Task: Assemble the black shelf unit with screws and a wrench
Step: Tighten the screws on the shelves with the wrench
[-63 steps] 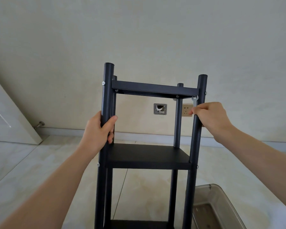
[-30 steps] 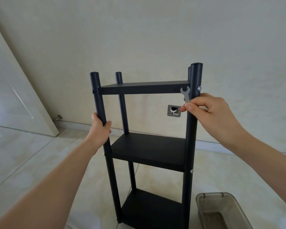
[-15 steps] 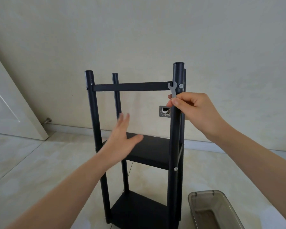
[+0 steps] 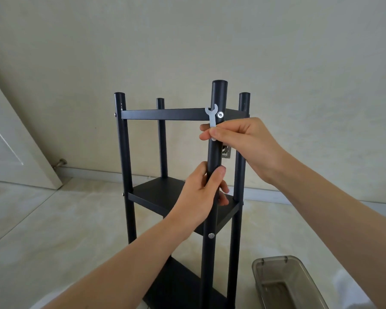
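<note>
The black shelf unit [image 4: 165, 114] stands upright on the floor, with three shelves between four round posts. My left hand [image 4: 202, 192] is wrapped around the nearest post [image 4: 214, 152], just above the middle shelf. My right hand [image 4: 239, 139] pinches a small flat silver wrench [image 4: 211, 118] by its lower end. The wrench's open jaw points up, just left of a silver screw [image 4: 220, 114] in that post at the top shelf's level. Another screw [image 4: 211, 235] sits lower on the same post.
A grey translucent plastic box [image 4: 285, 284] lies on the tiled floor at the lower right, close to the shelf's foot. A white door [image 4: 11, 143] leans open at the left with a door stop [image 4: 60, 162]. A wall socket plate [image 4: 226, 152] shows behind the posts.
My left hand let go of the left post, crossed over open, and now grips the nearest post. The shelf has turned. My right hand kept the wrench near the top screw.
</note>
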